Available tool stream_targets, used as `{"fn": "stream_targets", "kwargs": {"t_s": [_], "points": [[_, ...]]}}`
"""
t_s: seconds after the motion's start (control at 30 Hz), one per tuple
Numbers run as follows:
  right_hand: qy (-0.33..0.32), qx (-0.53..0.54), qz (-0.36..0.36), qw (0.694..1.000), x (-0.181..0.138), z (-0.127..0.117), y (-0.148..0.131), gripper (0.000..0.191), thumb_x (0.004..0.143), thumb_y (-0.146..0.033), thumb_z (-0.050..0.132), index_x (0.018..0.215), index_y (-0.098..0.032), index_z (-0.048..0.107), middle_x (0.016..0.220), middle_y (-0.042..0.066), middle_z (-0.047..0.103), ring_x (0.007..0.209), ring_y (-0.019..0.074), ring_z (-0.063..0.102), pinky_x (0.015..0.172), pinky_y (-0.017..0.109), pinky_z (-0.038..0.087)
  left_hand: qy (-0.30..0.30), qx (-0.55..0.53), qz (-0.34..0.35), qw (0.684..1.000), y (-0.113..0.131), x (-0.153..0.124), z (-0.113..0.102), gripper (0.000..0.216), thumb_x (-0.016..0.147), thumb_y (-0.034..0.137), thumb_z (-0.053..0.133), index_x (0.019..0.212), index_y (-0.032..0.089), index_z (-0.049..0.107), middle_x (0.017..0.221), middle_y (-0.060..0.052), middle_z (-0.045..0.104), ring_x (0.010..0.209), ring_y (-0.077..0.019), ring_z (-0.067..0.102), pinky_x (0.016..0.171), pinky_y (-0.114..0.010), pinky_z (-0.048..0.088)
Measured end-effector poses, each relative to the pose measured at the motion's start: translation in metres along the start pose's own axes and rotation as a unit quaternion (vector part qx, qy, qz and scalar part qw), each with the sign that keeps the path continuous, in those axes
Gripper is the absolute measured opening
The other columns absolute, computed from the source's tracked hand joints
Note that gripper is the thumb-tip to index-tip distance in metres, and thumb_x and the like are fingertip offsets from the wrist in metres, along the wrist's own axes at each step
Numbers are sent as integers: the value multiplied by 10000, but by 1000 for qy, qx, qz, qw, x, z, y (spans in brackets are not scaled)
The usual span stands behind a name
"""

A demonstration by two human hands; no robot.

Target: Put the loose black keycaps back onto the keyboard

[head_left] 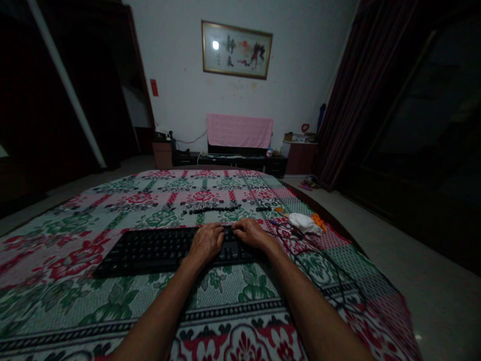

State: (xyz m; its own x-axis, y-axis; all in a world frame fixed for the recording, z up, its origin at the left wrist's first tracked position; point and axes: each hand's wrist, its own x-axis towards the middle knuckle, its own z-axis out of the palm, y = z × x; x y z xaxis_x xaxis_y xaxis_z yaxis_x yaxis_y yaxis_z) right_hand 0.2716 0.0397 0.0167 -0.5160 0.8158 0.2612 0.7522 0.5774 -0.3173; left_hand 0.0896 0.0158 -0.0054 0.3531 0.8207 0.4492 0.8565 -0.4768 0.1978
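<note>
A black keyboard (pixel 150 249) lies on a flowered bedspread (pixel 75 220) in front of me. My left hand (pixel 206 243) rests on the right part of the keyboard with its fingers curled down onto the keys. My right hand (pixel 252 232) sits just beside it at the keyboard's far right end, fingers also bent and pressed at the top edge. What the fingertips pinch, if anything, is hidden. Beyond the keyboard lie rows of loose black keycaps (pixel 214 209).
A black cable (pixel 319 260) runs from the keyboard over the bed's right side. A white cloth (pixel 303 222) and small orange items (pixel 318 219) lie to the right. At the far wall stand a pink-covered TV unit (pixel 239 131) and low cabinets.
</note>
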Motion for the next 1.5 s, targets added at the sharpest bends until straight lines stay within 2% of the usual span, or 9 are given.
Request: {"fn": "stream_targets", "kwargs": {"t_s": [0.27, 0.5, 1.03, 1.33, 1.5], "points": [[-10, -24, 23, 999, -3, -5, -9, 188, 769, -201, 483, 855, -167, 647, 849, 54, 644, 796, 149, 554, 698, 226, 364, 8, -2, -1, 1000, 0, 0, 1, 281, 831, 241, 398, 940, 171, 647, 1071, -78, 614, 1018, -191, 526, 934, -331, 378], [15, 23, 45, 999, -2, -3, 0, 203, 784, -211, 468, 880, -158, 640, 868, 52, 642, 818, 143, 552, 706, 223, 375, -6, 0, 0, 1000, 0, 1, 1, 286, 837, 248, 382, 929, 180, 645, 1047, -63, 619, 1014, -183, 527, 941, -318, 370], [-23, -17, 13, 1000, -1, -6, -7, 223, 754, -208, 502, 896, -205, 674, 858, 45, 670, 794, 156, 578, 687, 221, 381, -3, 1, 4, 1000, -1, 1, 2, 284, 835, 246, 387, 936, 173, 641, 1058, -75, 613, 1024, -187, 519, 940, -327, 368], [-10, -21, 12, 1000, 2, -2, -5, 237, 749, -197, 504, 885, -214, 697, 881, 35, 685, 809, 158, 591, 710, 221, 386, -2, 1, 6, 1000, 1, 0, 0, 288, 837, 244, 379, 926, 172, 644, 1057, -76, 614, 1010, -184, 523, 930, -329, 380], [-25, -30, 3, 999, 1, -4, -7, 242, 759, -188, 488, 872, -218, 700, 849, 31, 690, 784, 153, 591, 693, 222, 381, 4, -7, 5, 1000, 1, 0, 0, 280, 833, 237, 391, 921, 173, 649, 1053, -76, 618, 1014, -186, 523, 939, -336, 377]]}}
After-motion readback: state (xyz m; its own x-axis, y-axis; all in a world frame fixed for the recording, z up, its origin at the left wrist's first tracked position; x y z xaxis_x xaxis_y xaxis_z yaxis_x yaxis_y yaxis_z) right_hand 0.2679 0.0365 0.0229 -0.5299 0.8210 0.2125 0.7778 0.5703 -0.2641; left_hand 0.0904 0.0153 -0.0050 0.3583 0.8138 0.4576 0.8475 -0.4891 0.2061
